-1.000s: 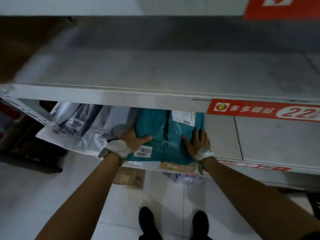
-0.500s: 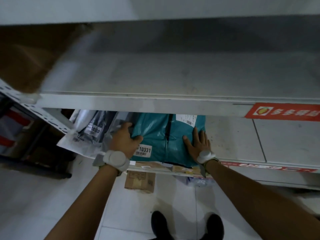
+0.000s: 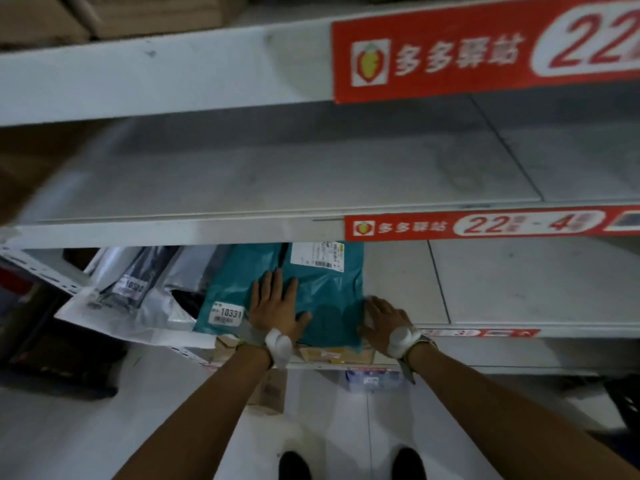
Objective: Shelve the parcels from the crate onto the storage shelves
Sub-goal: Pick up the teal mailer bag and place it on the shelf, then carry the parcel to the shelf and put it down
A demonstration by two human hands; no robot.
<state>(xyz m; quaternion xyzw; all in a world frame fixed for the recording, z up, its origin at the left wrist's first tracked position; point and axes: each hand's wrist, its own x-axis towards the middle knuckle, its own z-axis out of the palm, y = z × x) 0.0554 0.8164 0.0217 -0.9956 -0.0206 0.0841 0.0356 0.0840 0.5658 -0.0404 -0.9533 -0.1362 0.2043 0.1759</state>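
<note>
My left hand (image 3: 277,311) lies flat, palm down and fingers spread, on the near left part of the teal poly-mailer parcel (image 3: 325,289), gripping nothing, only pressing on the plastic. My right hand (image 3: 382,322) is open too, its palm against the parcel's near right edge, with the fingers reaching onto the bare shelf board (image 3: 519,282) just beside it. The parcel rests flat on this lower shelf, between my two hands, its far end running under the front lip of the shelf above (image 3: 173,232). A white shipping label (image 3: 317,256) sits on its far right part, and a small white sticker reading 10331 (image 3: 227,313) is at its near left corner, just left of my left hand. To the left, touching the teal parcel, lies a grey-white plastic mailer (image 3: 138,299) with its own numbered sticker, its near edge hanging over the shelf front. Red shelf tags (image 3: 485,225) run along the front lips of the two shelves above. Below the shelf, near the floor, a small cardboard box (image 3: 268,393) stands between my forearms, and my two dark shoes (image 3: 294,464) show on the pale tiled floor.
</note>
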